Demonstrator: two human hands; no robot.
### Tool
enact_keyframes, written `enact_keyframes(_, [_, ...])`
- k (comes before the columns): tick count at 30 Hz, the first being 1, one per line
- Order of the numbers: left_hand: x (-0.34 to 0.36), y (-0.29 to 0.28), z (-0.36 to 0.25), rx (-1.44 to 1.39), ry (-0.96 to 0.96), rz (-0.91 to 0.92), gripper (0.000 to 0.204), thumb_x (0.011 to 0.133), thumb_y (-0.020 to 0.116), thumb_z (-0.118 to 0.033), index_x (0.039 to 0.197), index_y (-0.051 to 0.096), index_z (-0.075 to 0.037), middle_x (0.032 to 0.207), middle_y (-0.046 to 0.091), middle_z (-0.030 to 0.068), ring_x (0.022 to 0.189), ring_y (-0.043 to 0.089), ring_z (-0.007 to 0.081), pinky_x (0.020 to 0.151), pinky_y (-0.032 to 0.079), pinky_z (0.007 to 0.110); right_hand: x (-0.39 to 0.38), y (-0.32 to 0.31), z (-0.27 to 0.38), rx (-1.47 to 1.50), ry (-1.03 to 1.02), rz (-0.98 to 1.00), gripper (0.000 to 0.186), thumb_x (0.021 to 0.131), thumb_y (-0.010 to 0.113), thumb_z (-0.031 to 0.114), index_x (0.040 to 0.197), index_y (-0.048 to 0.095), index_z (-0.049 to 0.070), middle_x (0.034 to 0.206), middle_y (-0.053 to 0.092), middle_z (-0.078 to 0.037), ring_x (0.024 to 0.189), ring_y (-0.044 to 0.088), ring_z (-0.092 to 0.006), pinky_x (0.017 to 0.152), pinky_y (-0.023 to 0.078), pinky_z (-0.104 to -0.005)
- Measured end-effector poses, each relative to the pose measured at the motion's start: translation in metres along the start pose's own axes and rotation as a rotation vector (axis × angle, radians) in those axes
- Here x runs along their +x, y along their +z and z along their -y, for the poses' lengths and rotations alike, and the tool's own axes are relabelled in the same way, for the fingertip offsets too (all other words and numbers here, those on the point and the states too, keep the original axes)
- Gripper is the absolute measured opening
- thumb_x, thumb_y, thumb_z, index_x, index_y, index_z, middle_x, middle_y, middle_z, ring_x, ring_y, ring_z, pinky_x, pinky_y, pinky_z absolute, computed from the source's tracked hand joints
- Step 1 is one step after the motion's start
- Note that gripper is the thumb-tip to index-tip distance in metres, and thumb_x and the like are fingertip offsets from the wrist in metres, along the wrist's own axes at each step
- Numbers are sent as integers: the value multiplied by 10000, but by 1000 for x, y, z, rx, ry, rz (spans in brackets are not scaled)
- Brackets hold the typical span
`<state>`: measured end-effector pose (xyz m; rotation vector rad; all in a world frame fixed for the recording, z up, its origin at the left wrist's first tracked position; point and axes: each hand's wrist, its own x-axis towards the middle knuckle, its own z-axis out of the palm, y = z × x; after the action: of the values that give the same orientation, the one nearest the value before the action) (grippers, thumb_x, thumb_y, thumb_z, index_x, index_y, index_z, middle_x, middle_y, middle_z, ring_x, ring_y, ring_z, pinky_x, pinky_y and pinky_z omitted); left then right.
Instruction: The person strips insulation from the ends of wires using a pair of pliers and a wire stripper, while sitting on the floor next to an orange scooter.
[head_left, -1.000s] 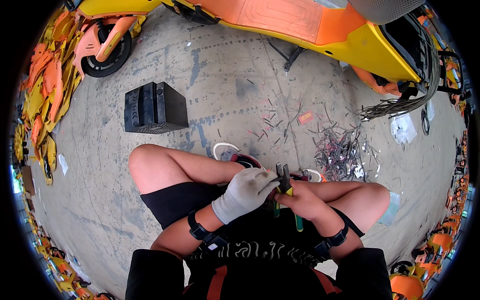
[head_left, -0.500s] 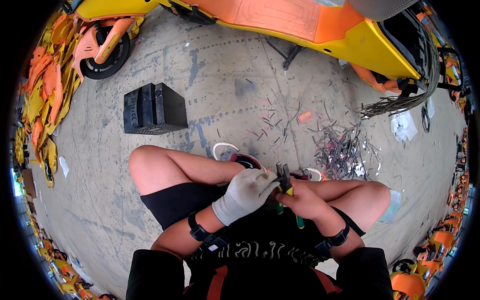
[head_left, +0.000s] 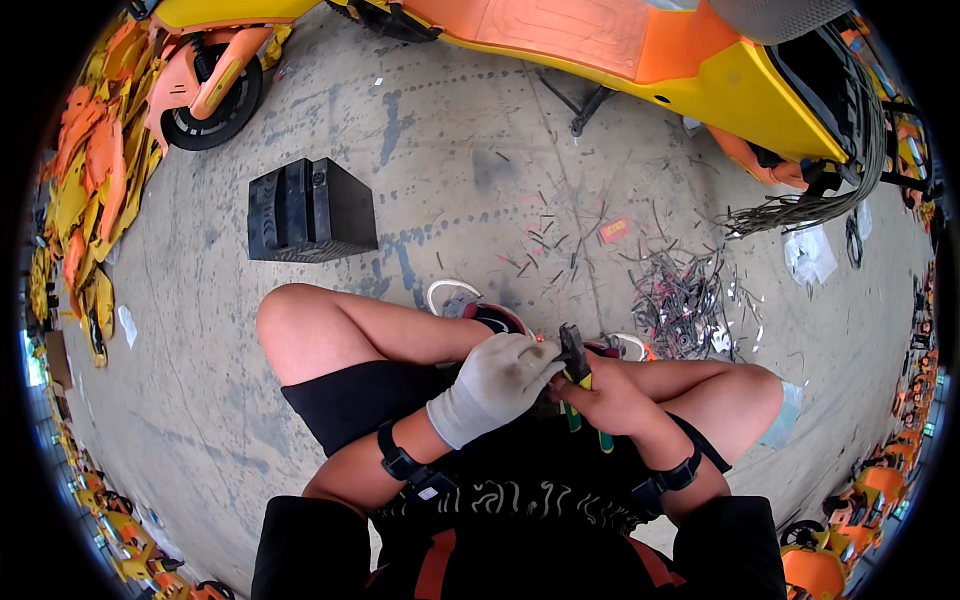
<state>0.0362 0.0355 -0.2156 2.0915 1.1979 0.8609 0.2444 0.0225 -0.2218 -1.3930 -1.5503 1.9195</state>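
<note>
My right hand point(head_left: 612, 400) is bare and wrapped round a pair of pliers point(head_left: 574, 350). Their dark metal jaws point up and away from me, and the green and yellow handles come out below the palm. My left hand point(head_left: 492, 390), in a pale grey glove, is closed in a pinch right beside the jaws. Whatever its fingertips hold is too small and too covered to name. Both hands meet over my lap, between my crossed legs.
On the floor ahead right lies a heap of cut wire scraps point(head_left: 685, 300), with a red packet point(head_left: 614, 231) nearby. A black box point(head_left: 312, 210) stands ahead left. Across the far side is a yellow and orange scooter point(head_left: 560, 40), a wire bundle point(head_left: 800, 217) hanging from it. Orange and yellow panels point(head_left: 85, 200) pile up at left.
The pliers have shifted slightly right, and their handles are closer together. My left hand stays beside the jaws, still pinched. The whole view has moved a little.
</note>
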Motion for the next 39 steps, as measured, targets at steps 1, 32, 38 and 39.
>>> enact_keyframes(1, [0, 0, 0, -5, 5, -2, 209, 857, 735, -152, 1032, 712, -40, 753, 603, 97, 657, 600, 290, 603, 493, 386, 0, 0, 4, -14, 6, -10, 155, 969, 622, 119, 1060, 551, 16, 830, 624, -35, 747, 595, -110, 663, 496, -292])
enact_keyframes(32, [-6, 6, 28, -727, -517, 212, 258, 1050, 492, -148, 1178, 607, 45, 841, 657, 73, 751, 615, 144, 704, 506, 280, 11, -24, 18, 412, 145, 25, 538, 997, 609, 75, 1467, 384, -56, 1190, 676, -164, 1063, 661, -234, 873, 527, -321])
enact_keyframes(38, [-7, 10, 32, -639, -541, 194, 288, 1061, 469, -181, 1186, 603, 40, 818, 645, 45, 719, 573, 96, 667, 470, 237, 7, -33, 16, 712, 33, 33, 783, 908, 532, -106, 1589, 161, 7, 1474, 499, -212, 1325, 537, -315, 1059, 456, -374])
enact_keyframes(39, [-7, 11, 32, -622, -531, 194, 288, 1061, 468, -183, 1185, 605, 38, 810, 642, 39, 707, 565, 89, 657, 464, 232, 6, -32, 18, 718, 31, 13, 792, 893, 521, -122, 1590, 166, 10, 1473, 503, -202, 1319, 539, -304, 1065, 447, -366])
